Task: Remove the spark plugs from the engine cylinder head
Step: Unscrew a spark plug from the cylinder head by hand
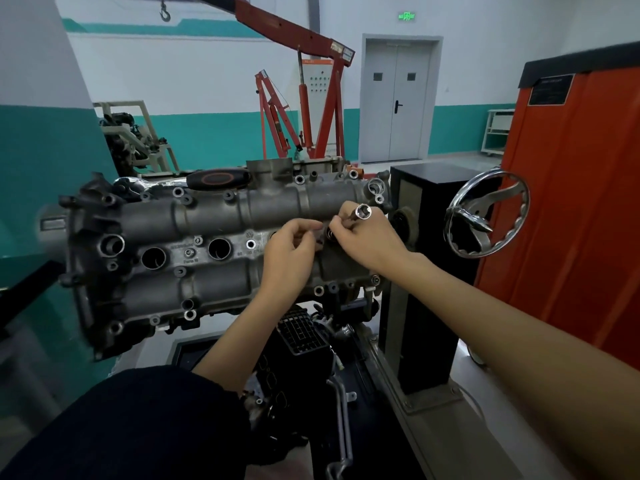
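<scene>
My right hand [367, 237] grips the socket [363, 212], its long axis pointing at ten o'clock, over the plug hole [330, 233] between it and my loosely curled left hand [289, 251].

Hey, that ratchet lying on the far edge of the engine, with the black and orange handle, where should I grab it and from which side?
Probably by the black and orange handle of the ratchet, reaching over the cylinder head from above. The handle lies roughly flat along the far edge with its broad side up and nothing over it. Its chrome head end sits low against the casting, leaving less to close fingers around.
</scene>
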